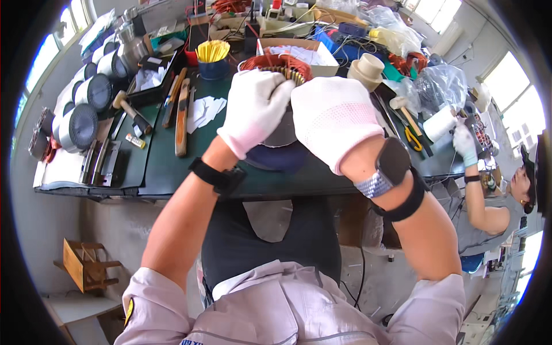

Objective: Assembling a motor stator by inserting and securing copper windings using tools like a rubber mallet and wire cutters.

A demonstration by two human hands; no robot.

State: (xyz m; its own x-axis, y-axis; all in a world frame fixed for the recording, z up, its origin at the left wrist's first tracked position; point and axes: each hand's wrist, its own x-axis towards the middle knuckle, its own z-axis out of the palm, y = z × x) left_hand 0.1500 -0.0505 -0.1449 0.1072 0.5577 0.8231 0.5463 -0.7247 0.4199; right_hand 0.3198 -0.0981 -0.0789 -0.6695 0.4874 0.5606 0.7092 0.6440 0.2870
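A motor stator (296,76) with reddish-orange wire windings around its rim stands at the middle of the bench, on a dark blue round support (276,160). My left hand (257,103), in a white and pink knit glove, is closed at the stator's near left side, its thumb pressed toward the curled fingers. What lies in that grip is hidden. Against the stator's near right side is my right hand (335,115), in a matching glove. The back of the hand faces up and its fingers are out of sight.
The green bench top (230,177) holds a blue tub (213,69) of yellow strips, a wooden stick (182,118), a mallet (132,112), paper pieces (206,112), wire spools (80,127), a cream cylinder (366,70) and yellow-handled scissors (412,139). A co-worker (489,215) sits at the right.
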